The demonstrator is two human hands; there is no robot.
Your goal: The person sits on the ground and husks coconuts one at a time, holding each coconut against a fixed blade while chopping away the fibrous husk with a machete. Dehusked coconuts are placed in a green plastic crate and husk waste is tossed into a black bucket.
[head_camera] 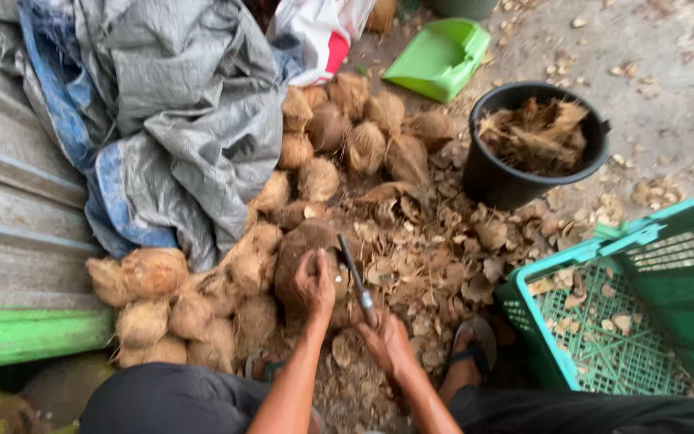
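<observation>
In the head view, a round, brown coconut point(303, 261) with rough, hairy husk fibre is seen on the ground, in the middle of a pile of similar coconuts point(347, 133). The left hand point(315, 283) is laid over its near side, fingers curled and closed against the shell, the forearm stretched forward from the lower edge of the picture. The right hand point(385, 341) is closed around the handle of a knife point(355, 277); the wrist is bent slightly inward. The thin, dark metal blade has its long axis going up and a little to the left, its tip pointing away from the person, just beside the coconut's right side. Dry, flaky husk pieces point(443, 241) are spread over the ground. A black round plastic bucket point(516, 181) filled with fibres stands further away on the right, and a green plastic crate point(644, 305) with a grid bottom is near the right edge. A wrinkled grey tarpaulin point(186, 104) lies on the left.
</observation>
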